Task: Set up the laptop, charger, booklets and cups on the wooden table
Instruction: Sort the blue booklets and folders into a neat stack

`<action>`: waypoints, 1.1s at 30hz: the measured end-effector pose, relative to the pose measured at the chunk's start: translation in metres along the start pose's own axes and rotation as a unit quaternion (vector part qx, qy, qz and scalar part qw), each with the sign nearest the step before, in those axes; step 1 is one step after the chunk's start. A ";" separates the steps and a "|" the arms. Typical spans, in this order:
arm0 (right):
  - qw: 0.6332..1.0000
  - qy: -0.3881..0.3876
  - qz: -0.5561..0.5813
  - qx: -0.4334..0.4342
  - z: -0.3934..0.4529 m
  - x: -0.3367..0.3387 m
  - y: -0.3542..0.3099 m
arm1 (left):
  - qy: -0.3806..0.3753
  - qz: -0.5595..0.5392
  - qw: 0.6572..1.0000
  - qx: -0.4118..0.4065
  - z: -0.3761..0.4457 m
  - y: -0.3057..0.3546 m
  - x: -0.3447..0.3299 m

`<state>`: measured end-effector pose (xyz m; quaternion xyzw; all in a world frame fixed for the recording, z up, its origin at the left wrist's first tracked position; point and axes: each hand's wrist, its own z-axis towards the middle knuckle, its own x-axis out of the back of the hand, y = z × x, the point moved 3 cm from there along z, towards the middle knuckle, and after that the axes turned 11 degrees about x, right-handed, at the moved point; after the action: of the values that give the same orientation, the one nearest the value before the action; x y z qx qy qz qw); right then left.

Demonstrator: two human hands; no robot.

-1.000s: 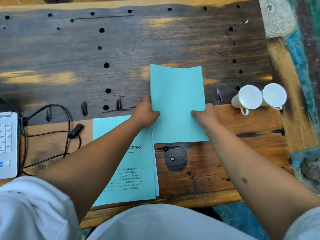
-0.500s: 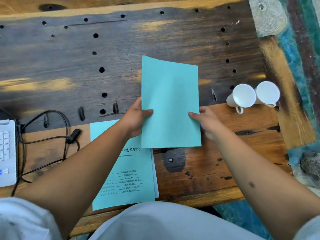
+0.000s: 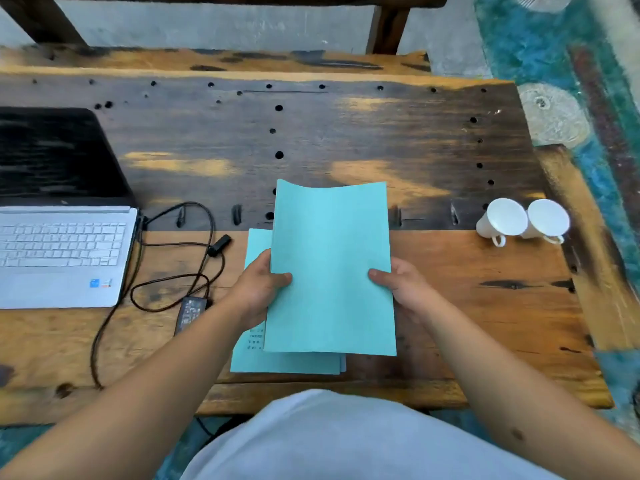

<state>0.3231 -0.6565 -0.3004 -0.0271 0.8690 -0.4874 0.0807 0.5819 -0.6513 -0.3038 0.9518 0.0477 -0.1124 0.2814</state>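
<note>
Since the earlier frames, the held booklet (image 3: 330, 268) has come back toward the person and now sits at centre frame, largely covering the second booklet (image 3: 254, 344), which before lay well clear to its left. The view has also lifted, bringing the laptop and the counter's far edge into frame.

Left hand (image 3: 258, 289) grips the held booklet's left edge, thumb on the cover and fingers beneath. Right hand (image 3: 398, 284) grips the right edge the same way. The booklet is blank side up, its far end curling slightly, and appears raised off the one below; contact between the two cannot be confirmed.

Second booklet lies flat on the counter (image 3: 485, 306), printed side up, with only its left strip and lower edge showing.

Laptop (image 3: 62, 254) stands open at left of frame. Charger (image 3: 190, 310) lies just right of it, its cable looped loosely between the two. Two white cups (image 3: 523, 221) lie on their sides, touching, at right of frame.

Assessment: the booklets are being stacked, and this step is nearly done. The cups are not yet upright, and the cable needs tidying.
</note>
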 end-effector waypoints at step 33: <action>0.976 -0.071 0.207 -0.023 -0.047 -0.060 0.005 | -0.151 -0.072 0.985 -0.048 -0.088 0.018 0.023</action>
<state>0.3748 -0.6069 -0.2743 0.1168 0.8587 -0.4373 0.2403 0.6240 -0.6178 -0.2276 0.9037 0.0780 -0.2719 0.3216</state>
